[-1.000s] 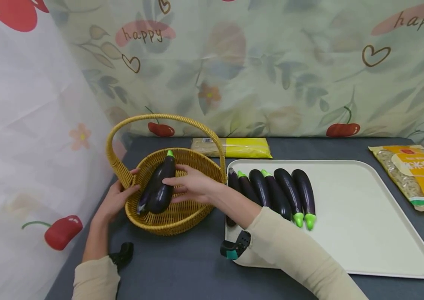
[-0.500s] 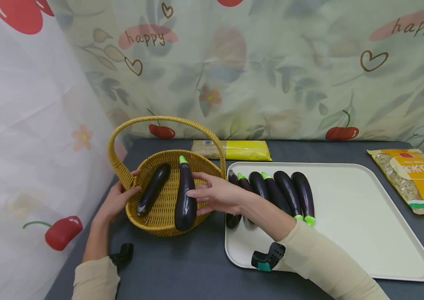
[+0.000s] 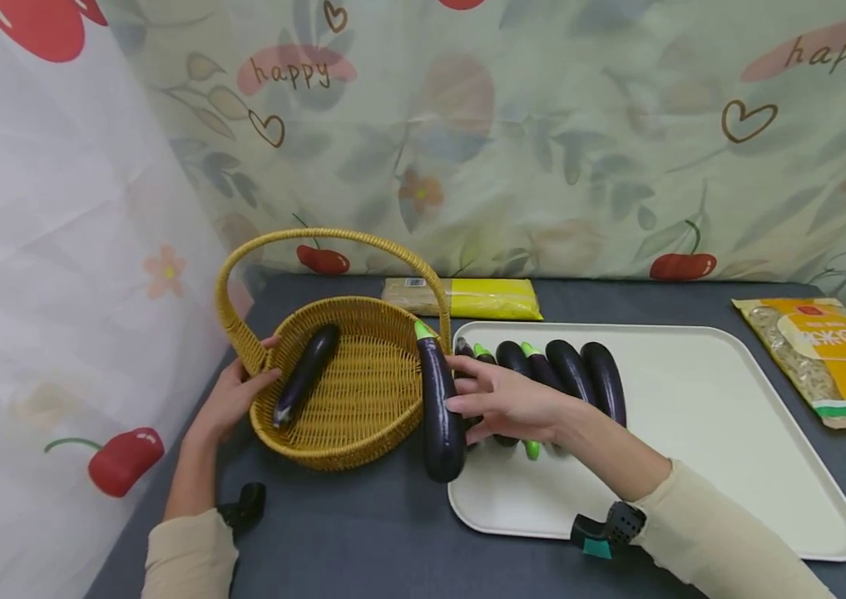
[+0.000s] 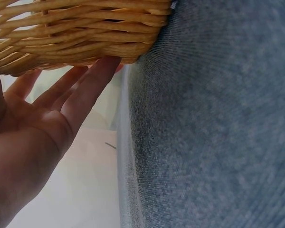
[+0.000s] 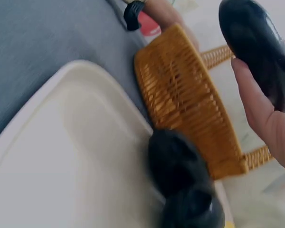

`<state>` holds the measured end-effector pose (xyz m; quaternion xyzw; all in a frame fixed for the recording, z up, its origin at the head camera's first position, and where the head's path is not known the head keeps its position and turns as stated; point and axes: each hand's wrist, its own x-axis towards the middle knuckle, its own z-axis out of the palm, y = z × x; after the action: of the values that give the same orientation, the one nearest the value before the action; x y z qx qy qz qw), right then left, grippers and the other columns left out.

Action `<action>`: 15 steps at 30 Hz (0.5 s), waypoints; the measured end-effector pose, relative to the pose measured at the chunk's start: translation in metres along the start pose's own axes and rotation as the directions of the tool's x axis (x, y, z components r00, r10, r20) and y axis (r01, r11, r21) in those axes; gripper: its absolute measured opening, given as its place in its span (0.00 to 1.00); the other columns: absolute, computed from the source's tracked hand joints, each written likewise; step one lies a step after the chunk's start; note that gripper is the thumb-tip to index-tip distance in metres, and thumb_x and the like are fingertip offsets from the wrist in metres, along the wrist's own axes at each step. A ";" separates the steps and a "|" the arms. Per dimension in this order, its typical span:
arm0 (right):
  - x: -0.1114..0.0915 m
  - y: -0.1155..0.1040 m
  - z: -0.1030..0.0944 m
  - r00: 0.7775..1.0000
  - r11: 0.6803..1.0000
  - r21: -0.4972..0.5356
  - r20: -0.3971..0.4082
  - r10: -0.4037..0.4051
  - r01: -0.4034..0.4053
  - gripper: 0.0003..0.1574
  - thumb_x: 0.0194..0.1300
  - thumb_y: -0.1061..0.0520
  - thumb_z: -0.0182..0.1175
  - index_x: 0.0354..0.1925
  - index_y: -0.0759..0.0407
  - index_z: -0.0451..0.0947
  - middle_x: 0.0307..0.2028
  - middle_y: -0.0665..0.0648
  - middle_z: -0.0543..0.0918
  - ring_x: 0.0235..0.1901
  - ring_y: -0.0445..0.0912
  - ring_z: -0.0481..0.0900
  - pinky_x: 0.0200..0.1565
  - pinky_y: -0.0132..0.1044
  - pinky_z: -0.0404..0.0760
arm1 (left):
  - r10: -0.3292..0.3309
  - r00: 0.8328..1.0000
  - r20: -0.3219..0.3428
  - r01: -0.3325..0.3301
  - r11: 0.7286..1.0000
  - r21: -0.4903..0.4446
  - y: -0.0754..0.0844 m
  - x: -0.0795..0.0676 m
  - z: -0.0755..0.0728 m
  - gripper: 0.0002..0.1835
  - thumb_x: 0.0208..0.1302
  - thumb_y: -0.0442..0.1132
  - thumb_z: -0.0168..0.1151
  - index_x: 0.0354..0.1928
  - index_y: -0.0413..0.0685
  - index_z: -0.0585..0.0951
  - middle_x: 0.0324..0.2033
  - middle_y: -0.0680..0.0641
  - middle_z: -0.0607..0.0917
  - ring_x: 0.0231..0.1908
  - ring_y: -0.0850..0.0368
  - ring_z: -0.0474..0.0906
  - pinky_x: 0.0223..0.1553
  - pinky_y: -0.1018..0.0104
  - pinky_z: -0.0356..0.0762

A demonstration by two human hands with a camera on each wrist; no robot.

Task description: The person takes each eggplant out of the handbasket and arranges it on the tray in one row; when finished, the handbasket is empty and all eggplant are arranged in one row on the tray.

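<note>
My right hand grips a dark purple eggplant by its side, fingers and thumb around it. Its green stem end points to the back, and it overlaps the basket's right rim and the tray's left edge. In the right wrist view this eggplant is up above the tray. At the far left my left hand holds the rim of the yellow wicker basket, close to the handle's base. The left wrist view has its fingers against the woven wall from outside. One eggplant lies inside the basket.
A white tray right of the basket bears a row of several eggplants, partly hidden behind my right hand. A yellow packet lies behind, and an orange bag lies at the right. Printed cloth walls stand behind and left.
My right hand has lifted the eggplant from over the basket's left side and carried it right, to the tray's left edge. One eggplant stays in the basket. The left hand has stayed put.
</note>
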<state>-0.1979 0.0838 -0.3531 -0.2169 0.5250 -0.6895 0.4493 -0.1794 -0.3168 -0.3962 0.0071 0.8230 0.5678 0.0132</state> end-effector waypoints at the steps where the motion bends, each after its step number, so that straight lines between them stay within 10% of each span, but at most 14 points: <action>1: -0.004 0.001 -0.004 1.000 1.000 -0.009 -0.003 -0.001 0.000 0.53 0.66 0.59 0.60 0.75 0.56 0.37 0.69 0.67 0.57 0.61 0.56 0.66 0.52 0.58 0.70 | 0.001 1.000 -0.001 -0.001 1.000 0.000 0.000 0.000 0.000 0.30 0.72 0.37 0.52 0.73 0.46 0.57 0.66 0.35 0.63 0.62 0.43 0.61 0.45 0.75 0.69; 15: -0.065 0.016 -0.038 0.998 0.991 -0.119 -0.016 0.060 -0.062 0.48 0.67 0.62 0.56 0.74 0.63 0.38 0.66 0.66 0.62 0.57 0.54 0.71 0.53 0.55 0.71 | -0.016 1.000 0.001 0.016 1.000 0.018 -0.001 0.001 -0.001 0.31 0.72 0.38 0.51 0.74 0.47 0.56 0.65 0.33 0.63 0.62 0.43 0.61 0.46 0.73 0.69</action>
<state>-0.1884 0.1581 -0.3701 -0.2229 0.5743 -0.6442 0.4532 -0.1809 -0.3179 -0.3967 0.0007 0.8281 0.5603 0.0181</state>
